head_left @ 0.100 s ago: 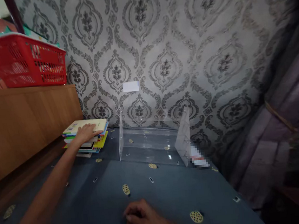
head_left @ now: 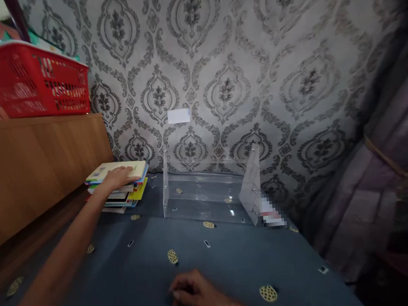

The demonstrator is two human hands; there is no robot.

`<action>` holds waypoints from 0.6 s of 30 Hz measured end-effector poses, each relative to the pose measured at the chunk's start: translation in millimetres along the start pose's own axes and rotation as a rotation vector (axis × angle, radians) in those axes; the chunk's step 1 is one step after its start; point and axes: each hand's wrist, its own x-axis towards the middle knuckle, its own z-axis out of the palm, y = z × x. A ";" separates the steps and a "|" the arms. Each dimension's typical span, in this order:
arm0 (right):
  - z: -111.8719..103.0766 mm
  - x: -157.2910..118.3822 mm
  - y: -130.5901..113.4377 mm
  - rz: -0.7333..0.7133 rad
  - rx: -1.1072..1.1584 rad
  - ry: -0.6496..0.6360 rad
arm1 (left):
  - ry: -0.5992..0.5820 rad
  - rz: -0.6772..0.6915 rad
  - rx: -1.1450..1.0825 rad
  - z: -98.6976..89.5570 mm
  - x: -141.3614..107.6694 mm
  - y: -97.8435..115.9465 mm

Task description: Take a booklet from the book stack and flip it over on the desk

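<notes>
My left hand [head_left: 119, 177] lies on top of a stack of books [head_left: 119, 203] at the left, its fingers stretched out over the pale cream top book [head_left: 133, 168]. The stack is uneven, and a yellow cover sticks out at its right side. Lower down, my right hand [head_left: 193, 291] rests over the dark blue patterned cloth [head_left: 136, 275], fingers loosely curled with a gap to the thumb. Nothing shows in it. Beyond it, against the wall, stands a clear plastic rack [head_left: 203, 201] with upright side panels. It holds no books.
A wooden cabinet [head_left: 43, 173] runs along the left, with a red plastic basket [head_left: 39, 87] on top. A small white label-like rectangle [head_left: 179, 116] shows before the patterned wall [head_left: 214, 36]. Purple-grey curtains [head_left: 360, 205] hang at the right, and a blurred white item [head_left: 272, 212] lies beside the rack.
The view has shifted very slightly. My left hand stays on the top book, and my right hand keeps its place.
</notes>
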 end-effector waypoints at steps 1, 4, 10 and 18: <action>0.4 0.2 -0.8 0.002 0.000 0.001 | -0.006 0.030 0.012 -2.7 1.2 -0.9; 1.4 0.6 -2.1 0.008 -0.012 0.004 | -0.010 0.108 0.077 -9.2 2.1 -0.7; 1.9 0.0 -0.5 0.007 -0.007 0.003 | 0.013 0.156 0.181 -18.1 1.3 -1.5; 0.2 -0.2 -1.4 0.002 -0.016 -0.008 | -0.165 0.220 0.089 -28.9 24.7 -19.6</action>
